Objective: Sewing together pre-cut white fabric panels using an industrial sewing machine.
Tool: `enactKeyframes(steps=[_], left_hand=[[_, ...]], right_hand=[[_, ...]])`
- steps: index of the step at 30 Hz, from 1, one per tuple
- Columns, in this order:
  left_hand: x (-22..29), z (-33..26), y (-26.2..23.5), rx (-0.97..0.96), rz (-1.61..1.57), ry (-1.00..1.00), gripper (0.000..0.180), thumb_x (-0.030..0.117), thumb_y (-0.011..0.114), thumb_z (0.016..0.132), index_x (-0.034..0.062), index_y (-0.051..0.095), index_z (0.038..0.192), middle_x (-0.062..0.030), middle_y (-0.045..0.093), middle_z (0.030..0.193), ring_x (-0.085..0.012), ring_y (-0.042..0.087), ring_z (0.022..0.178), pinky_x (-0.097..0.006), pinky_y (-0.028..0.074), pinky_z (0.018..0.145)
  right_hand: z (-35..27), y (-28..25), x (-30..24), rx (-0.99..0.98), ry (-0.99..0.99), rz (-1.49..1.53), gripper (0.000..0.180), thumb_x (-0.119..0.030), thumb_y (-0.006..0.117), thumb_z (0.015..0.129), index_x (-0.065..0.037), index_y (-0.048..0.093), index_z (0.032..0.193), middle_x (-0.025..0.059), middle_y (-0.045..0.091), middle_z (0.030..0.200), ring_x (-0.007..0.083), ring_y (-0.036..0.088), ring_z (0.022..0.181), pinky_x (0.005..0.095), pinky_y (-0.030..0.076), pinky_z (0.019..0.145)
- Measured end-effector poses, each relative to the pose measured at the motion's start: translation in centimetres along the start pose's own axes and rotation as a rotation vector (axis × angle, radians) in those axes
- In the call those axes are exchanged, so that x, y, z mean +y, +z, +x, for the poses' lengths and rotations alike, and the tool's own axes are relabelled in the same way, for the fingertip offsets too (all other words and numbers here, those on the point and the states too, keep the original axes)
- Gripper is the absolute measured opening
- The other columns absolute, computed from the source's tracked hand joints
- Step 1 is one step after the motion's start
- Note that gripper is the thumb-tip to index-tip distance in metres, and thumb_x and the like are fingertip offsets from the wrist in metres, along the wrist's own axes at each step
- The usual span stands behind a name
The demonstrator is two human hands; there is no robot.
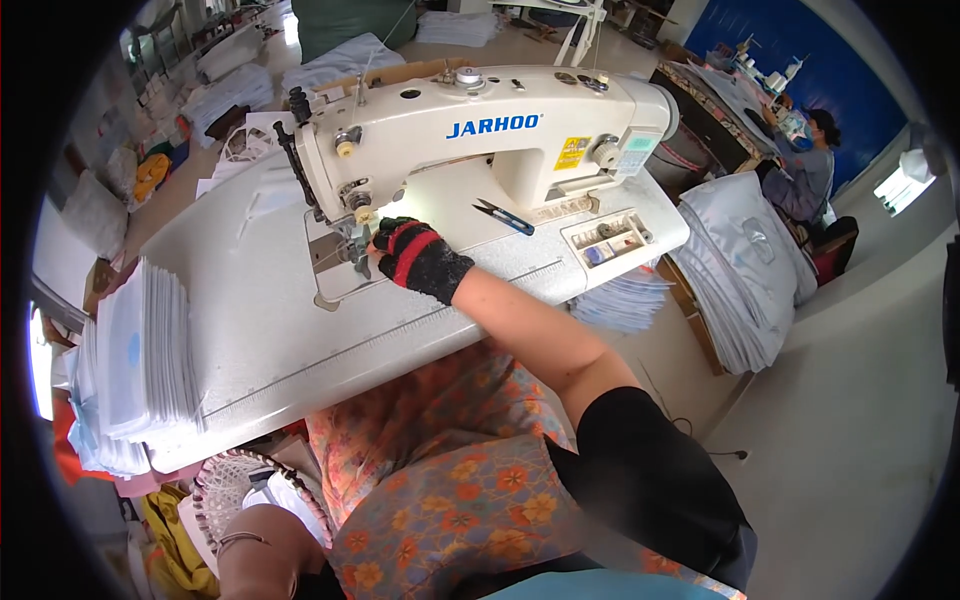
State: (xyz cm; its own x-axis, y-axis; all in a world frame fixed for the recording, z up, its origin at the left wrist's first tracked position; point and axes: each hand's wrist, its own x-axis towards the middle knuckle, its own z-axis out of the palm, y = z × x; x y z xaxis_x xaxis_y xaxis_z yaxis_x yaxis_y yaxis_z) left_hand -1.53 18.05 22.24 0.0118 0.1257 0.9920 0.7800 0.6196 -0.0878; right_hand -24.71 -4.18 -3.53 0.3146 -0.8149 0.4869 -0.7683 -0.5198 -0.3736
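Sewing machine (480, 130) needle area touched by gloved right hand (415, 255), fingers curled at presser foot, grasp unclear; left hand out of sight. Left of that hand, stacked white pieces (145, 350) on counter (300, 340); just right, blue snips (505, 217); beyond, small parts tray (610, 238)
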Motion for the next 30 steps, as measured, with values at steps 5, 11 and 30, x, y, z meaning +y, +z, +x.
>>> enactKeyframes(steps=[5, 11, 30], left_hand=[[-0.4, 0.6, -1.1, -0.166, -0.758, -0.476, 0.014, 0.000, 0.055, 0.080, 0.0094, 0.065, 0.082, 0.0000, 0.061, 0.075, -0.0116, 0.058, 0.057, -0.028, 0.041, 0.043], [-2.0, -1.5, 1.1, 0.086, 0.480, 0.149, 0.008, 0.008, 0.062, 0.086, 0.0145, 0.057, 0.084, 0.0060, 0.056, 0.072, -0.0062, 0.052, 0.054, -0.022, 0.044, 0.050], [-1.5, 0.3, -0.3, -0.108, -0.718, -0.419, 0.016, -0.001, 0.054, 0.078, 0.0059, 0.068, 0.084, -0.0021, 0.061, 0.076, -0.0136, 0.060, 0.058, -0.031, 0.050, 0.047]], right_hand=[[-0.1, -0.5, 0.0, 0.008, -0.016, 0.012, 0.030, -0.032, 0.057, 0.089, -0.005, 0.069, 0.085, 0.0179, 0.066, 0.093, 0.0382, 0.061, 0.089, 0.0486, 0.048, 0.080], [-0.3, -0.2, 0.8, -0.025, 0.027, -0.014, 0.029, -0.032, 0.057, 0.089, -0.005, 0.068, 0.084, 0.0174, 0.065, 0.091, 0.0377, 0.062, 0.089, 0.0480, 0.048, 0.080], [-0.2, -1.3, -0.8, 0.029, -0.015, -0.025, 0.021, -0.025, 0.062, 0.085, -0.006, 0.070, 0.088, 0.0162, 0.066, 0.087, 0.0366, 0.063, 0.085, 0.0465, 0.051, 0.078]])
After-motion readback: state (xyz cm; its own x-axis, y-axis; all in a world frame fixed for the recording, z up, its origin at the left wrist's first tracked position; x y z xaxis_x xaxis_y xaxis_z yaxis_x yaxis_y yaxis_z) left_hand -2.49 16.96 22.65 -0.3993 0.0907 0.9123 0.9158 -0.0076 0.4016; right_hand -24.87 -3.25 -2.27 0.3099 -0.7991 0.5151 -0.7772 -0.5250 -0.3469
